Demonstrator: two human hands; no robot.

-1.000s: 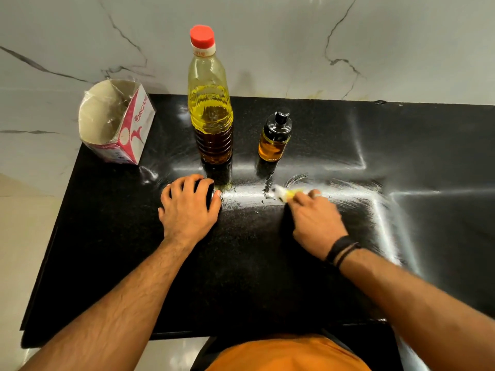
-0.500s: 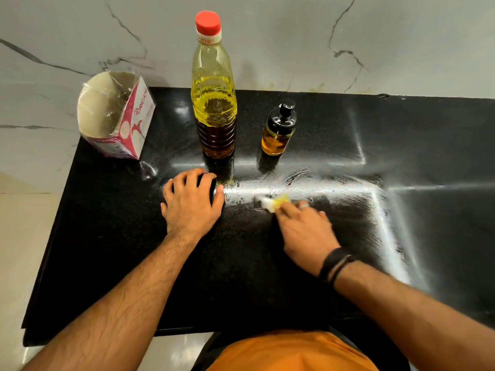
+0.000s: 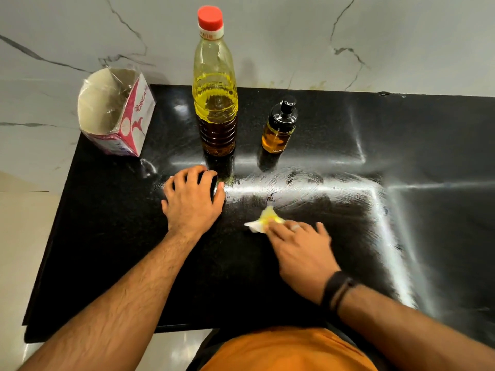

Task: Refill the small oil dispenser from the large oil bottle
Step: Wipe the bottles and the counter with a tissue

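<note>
Yellow-stained tissue (image 3: 263, 220), pressed under the right hand (image 3: 300, 247), has swept nearer than the small oil dispenser (image 3: 280, 127); left hand (image 3: 191, 196) covers something dark; cleanup suggests refilling's done.

His right hand (image 3: 300, 247) presses a yellow-stained tissue (image 3: 263, 222) onto the smeared black counter (image 3: 107, 250); his left hand (image 3: 192, 199) covers something dark, perhaps a cap.

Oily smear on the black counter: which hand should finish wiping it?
Right. The right hand already presses the crumpled, oil-yellowed white tissue onto the black stone counter, just below the smear. The left hand covers a small dark object.
</note>
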